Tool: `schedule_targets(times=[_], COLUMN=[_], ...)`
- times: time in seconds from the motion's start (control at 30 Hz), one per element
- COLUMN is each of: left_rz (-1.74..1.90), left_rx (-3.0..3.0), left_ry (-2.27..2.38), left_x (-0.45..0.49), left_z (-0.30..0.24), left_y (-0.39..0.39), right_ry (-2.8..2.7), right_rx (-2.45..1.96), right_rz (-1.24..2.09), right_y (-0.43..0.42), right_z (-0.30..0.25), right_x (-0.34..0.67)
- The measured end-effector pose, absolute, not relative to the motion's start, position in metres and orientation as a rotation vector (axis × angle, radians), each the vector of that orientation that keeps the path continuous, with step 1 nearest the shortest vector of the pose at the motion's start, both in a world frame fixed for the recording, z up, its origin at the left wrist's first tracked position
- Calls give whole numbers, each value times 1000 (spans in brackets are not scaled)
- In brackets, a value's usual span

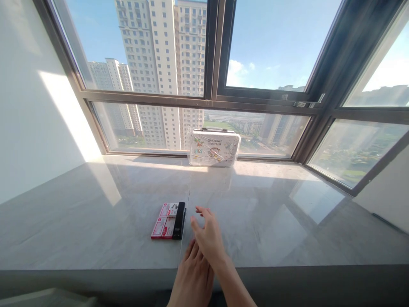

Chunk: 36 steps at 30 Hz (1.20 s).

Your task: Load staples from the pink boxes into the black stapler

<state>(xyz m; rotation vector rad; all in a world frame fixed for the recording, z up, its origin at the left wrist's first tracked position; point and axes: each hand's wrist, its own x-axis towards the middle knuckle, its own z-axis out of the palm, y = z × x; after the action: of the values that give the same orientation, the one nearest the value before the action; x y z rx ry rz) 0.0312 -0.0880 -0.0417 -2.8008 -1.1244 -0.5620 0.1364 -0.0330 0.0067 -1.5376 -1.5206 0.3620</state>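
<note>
My right hand (pixel 209 238) hovers or rests over the fingers of my left hand, its own fingers curved and apart with nothing between them. Beneath it my left hand (pixel 193 270) reaches over the front edge of the sill, fingers stretched out and partly covered. Just to the left of my right hand lies a black stapler (pixel 179 221), lengthwise away from me. Small red-and-white boxes (pixel 162 226), apparently of staples, lie against its left side. Neither hand touches the stapler or the boxes.
The glossy grey marble windowsill (pixel 255 204) carries patches of sunlight. Against the window stands a white cartoon-printed case (pixel 214 149) with a dark handle, wrapped in clear plastic. Brown window frames (pixel 198 102) close off the back, and a white wall (pixel 28 115) rises at left.
</note>
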Motion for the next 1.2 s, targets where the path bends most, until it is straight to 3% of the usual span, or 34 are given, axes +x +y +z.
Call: schedule_targets(times=[0.2, 0.43, 0.8, 1.07, 1.2], left_rz=[-593, -965, -662, -683, -705], left_rx=[-2916, -2654, -2740, -2596, -2590], left_ry=[-1165, -1529, -1383, -1509, -1522], left_x=[3, 17, 35, 34, 36], left_z=[-60, -17, -25, -30, -31], left_y=[-100, -91, -47, -49, -51], right_ry=[-1707, -1854, -1489, -515, -348], right_rx=[-1588, -1552, -1575, -1002, -937], right_rz=[323, 320, 215, 723, 881], right_y=[13, -7, -27, -13, -22], right_z=[25, 27, 18, 7, -12], right_x=[91, 164, 166, 212, 240])
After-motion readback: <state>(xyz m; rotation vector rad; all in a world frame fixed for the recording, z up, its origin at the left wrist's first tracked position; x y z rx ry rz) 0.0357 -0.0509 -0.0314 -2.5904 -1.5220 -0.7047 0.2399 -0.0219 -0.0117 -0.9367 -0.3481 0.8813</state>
